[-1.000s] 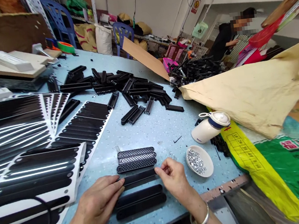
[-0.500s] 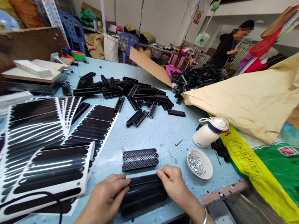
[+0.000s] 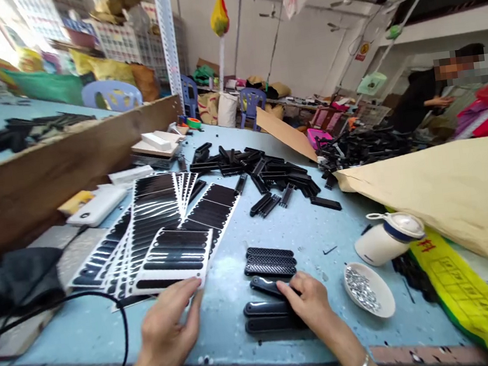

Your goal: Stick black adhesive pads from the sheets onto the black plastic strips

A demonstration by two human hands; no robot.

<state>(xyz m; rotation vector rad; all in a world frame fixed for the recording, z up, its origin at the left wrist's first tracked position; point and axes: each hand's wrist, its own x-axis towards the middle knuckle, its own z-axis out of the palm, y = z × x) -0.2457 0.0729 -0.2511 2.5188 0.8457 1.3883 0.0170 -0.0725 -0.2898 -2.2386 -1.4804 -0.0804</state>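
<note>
My left hand reaches to the near right corner of a white-backed sheet of black stickers. Its fingertips touch that corner, and a gap shows between thumb and fingers. My right hand is closed on the right end of a narrow black plastic bar with rounded ends, which lies at a slant. Two more smooth-topped bars lie just below, partly hidden by the right hand. Beyond it, several black bars with a perforated pattern lie side by side.
A bowl of small metal parts and a white bottle stand to the right. A hex key lies nearby. Loose black bars are heaped farther back. A black cable loops at left. A person is at back right.
My left hand has left the bars and moved left to the sticker sheet. My right hand stays at the bars, and the top one now lies askew. The view has swung left.
</note>
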